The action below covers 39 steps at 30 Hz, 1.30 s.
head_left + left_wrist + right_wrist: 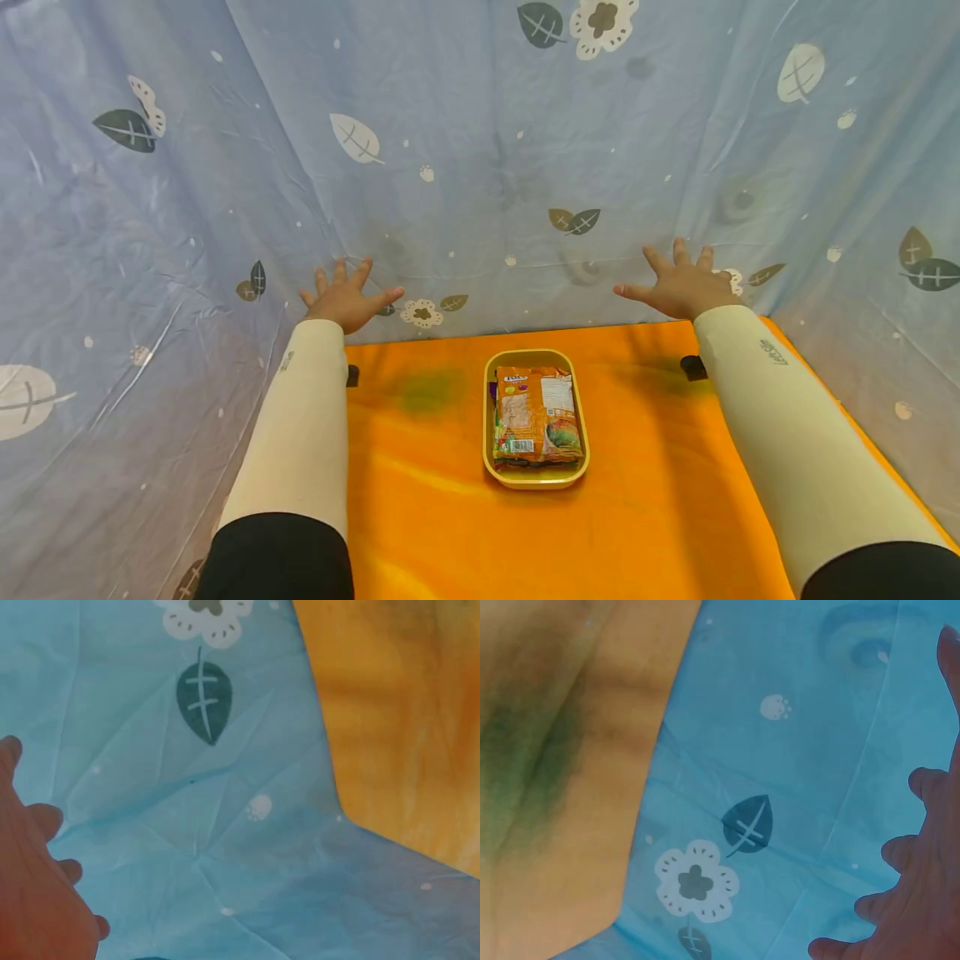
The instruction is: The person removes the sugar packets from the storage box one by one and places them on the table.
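Note:
My left hand (345, 302) is held out with its fingers spread, near the back curtain on the left. On the other side my right hand (684, 286) is likewise stretched out, fingers apart. Neither hand holds anything. Between and below them, a yellow tray (491, 479) stands on the orange cloth. Inside it lies an orange snack bag (534, 417) with a white label and a barcode. Other packaging shows under the bag's left edge, mostly hidden. In the left wrist view the left hand (37, 877) shows at the left edge; the right hand (919, 889) borders the right wrist view.
A blue-grey curtain (465, 167) printed with leaves and flowers rises at the back and along both sides. Orange cloth (435, 542) covers the surface around the tray. Small black pieces show beside each wrist. A dark greenish patch (427, 390) marks the cloth left of the tray.

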Available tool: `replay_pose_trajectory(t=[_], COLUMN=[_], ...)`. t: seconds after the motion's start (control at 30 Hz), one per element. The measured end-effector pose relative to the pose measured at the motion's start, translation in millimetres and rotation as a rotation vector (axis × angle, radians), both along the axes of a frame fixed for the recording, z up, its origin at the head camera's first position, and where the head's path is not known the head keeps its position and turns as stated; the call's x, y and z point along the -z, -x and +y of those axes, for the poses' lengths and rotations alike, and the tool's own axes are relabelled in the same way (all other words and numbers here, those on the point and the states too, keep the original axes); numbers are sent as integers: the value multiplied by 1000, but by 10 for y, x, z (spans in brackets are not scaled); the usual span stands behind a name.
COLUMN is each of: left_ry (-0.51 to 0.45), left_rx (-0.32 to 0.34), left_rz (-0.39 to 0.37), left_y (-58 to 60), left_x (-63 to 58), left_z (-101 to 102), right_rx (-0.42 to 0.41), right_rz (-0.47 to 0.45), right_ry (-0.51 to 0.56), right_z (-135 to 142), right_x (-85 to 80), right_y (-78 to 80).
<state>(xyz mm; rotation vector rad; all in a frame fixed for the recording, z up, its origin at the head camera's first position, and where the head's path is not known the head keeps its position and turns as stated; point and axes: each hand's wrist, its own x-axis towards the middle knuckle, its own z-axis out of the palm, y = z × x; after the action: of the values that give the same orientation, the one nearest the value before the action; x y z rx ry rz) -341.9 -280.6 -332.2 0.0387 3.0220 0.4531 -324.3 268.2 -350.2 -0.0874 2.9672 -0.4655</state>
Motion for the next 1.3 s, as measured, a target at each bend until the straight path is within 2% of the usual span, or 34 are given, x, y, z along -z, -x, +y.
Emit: replay_pose_trajectory(t=[0.1,0.27,0.4,0.63,0.77,0.9,1.07,1.3], left_ry=[2,0,-21,-145,-184,-241,-374,-491], left_rx=[11,40,70,107,122,137,164,198], left_rz=[2,4,4,-21,-25,-12,-34,-77], left_y=[15,64,56,-124,-245,-332,-431,-590], left_x=[44,182,278,392,507,701,983,1348], left_z=[16,46,103,293,384,454,544,764], right_rx=[4,-4,-31,-71,-90,-100,-146,-219], right_rz=[-11,-22,-28,-54,-43,-62,-92,-138], right_ry=[10,14,4,11,9,25,77,354], right_z=[7,15,-13,-95,-117,-138,-241,-464], right_x=[27,72,142,337,459,561,713,914], right_y=[-16,-43,-46,-68,-59,-91,-172,-423])
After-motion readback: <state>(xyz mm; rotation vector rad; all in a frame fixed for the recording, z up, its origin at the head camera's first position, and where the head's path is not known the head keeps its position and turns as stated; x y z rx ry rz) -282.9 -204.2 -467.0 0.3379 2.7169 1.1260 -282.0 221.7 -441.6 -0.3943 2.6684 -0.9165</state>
